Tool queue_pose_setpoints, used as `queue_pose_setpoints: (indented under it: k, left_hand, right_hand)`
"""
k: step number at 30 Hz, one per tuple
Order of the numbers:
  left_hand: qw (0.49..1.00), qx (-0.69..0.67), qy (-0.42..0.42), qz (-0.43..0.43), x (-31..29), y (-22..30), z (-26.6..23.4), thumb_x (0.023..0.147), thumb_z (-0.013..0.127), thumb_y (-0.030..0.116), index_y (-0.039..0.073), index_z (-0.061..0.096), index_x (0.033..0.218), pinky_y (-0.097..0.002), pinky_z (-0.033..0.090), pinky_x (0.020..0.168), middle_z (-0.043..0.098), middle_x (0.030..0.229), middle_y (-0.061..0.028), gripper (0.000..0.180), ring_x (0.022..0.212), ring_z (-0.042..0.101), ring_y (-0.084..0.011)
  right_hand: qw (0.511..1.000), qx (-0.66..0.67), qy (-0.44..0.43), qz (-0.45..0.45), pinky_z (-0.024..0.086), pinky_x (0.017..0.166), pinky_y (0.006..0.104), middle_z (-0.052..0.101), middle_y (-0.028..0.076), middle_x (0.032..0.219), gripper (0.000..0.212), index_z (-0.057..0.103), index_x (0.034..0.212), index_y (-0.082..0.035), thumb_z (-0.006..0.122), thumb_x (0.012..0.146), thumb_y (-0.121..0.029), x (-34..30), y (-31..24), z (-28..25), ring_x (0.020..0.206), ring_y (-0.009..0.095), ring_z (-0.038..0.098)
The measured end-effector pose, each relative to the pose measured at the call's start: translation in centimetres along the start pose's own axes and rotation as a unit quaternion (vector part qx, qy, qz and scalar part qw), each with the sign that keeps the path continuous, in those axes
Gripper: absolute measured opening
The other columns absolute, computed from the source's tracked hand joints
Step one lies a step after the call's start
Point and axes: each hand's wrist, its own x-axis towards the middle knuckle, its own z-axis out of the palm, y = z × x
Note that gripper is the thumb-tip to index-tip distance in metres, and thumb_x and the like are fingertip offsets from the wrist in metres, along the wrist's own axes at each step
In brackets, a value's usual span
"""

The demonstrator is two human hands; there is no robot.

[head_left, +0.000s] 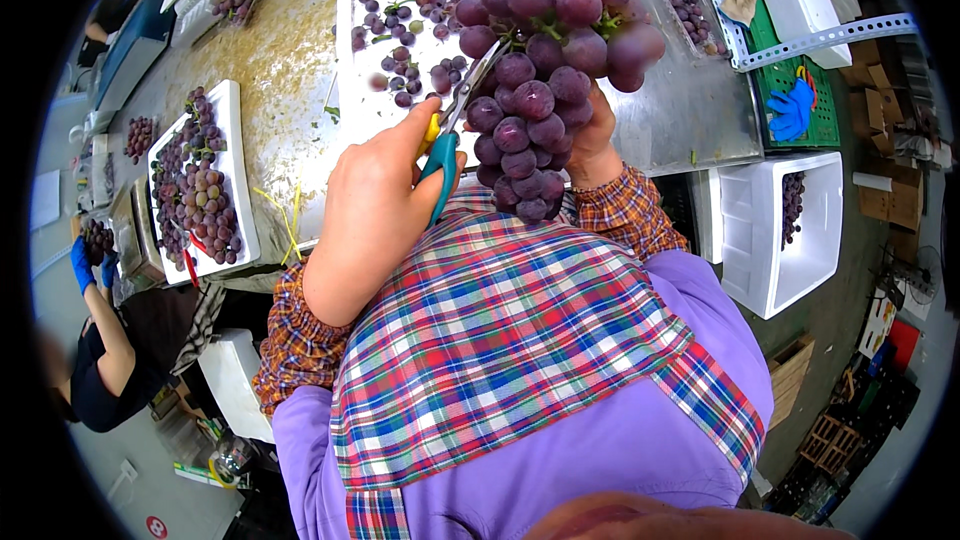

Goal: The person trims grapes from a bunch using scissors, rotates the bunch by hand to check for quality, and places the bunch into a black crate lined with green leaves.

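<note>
Head view: left hand [375, 195] wraps around the teal-and-yellow handles of metal-bladed scissors [447, 150], blade tips up among the stems of a large purple grape bunch [530, 105]. Bunch is in front of the chest, over the tabletop's near edge. Right hand [598, 145] sits behind it, apparently bearing its weight; fingers mostly hidden, can't tell exact grip. Raised hold probably leaves stems exposed to the blades. Small grape clusters [402, 70] lie on a flat white board [375, 125] on the grey metal tabletop [705, 115], likely within easy reach.
</note>
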Motion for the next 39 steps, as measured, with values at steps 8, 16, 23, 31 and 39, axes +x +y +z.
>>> queue_pose_setpoints:
  k: [8,16,23,31,39]
  left_hand:
    - [0.999,0.050,-0.011,0.017,0.7,-0.5,-0.7,0.080,0.070,0.014,0.004,0.059,0.119,-0.0372,0.045,0.058,0.058,0.069,-0.0164,0.042,0.059,0.057,-0.0284]
    - [0.994,0.093,-0.018,0.058,1.0,-1.3,-1.2,0.080,0.067,0.011,0.002,0.060,0.110,-0.0426,0.046,0.060,0.060,0.074,-0.0218,0.032,0.067,0.061,-0.0375]
    - [0.992,0.094,-0.026,0.084,1.9,-1.9,-1.0,0.081,0.066,0.014,0.002,0.061,0.094,-0.0425,0.045,0.054,0.057,0.065,-0.0210,0.018,0.061,0.059,-0.0395]
    - [0.996,0.057,-0.031,0.069,3.2,-2.7,-0.7,0.080,0.071,0.017,-0.002,0.063,0.091,-0.0355,0.045,0.051,0.056,0.060,-0.0193,0.023,0.054,0.059,-0.0328]
    - [0.997,0.009,-0.063,0.033,3.5,-2.8,-2.1,0.083,0.069,0.012,-0.004,0.062,0.105,-0.0298,0.043,0.052,0.059,0.063,-0.0155,0.028,0.053,0.053,-0.0141]
  right_hand:
    - [0.998,-0.066,-0.015,0.001,0.046,0.101,0.0449,0.051,0.014,0.131,0.059,0.040,0.136,-0.005,0.054,0.092,-0.043,-0.2,-0.9,1.2,0.117,0.029,0.055]
    - [1.000,-0.002,0.000,0.024,0.045,0.101,0.0466,0.050,0.016,0.132,0.055,0.039,0.137,-0.006,0.051,0.094,-0.037,0.3,-0.3,1.4,0.117,0.030,0.054]
    - [0.995,-0.055,0.081,0.021,0.047,0.096,0.0541,0.048,0.021,0.133,0.069,0.036,0.140,-0.004,0.033,0.093,-0.055,0.6,0.3,1.4,0.115,0.039,0.054]
    - [0.991,-0.025,0.118,0.064,0.048,0.093,0.0570,0.047,0.018,0.135,0.065,0.037,0.139,-0.007,0.027,0.095,-0.054,1.6,-0.4,2.4,0.116,0.039,0.054]
    - [0.990,0.048,0.120,0.050,0.045,0.102,0.0484,0.051,0.015,0.132,0.058,0.041,0.137,-0.007,0.033,0.098,-0.048,2.1,-1.1,3.9,0.119,0.030,0.054]
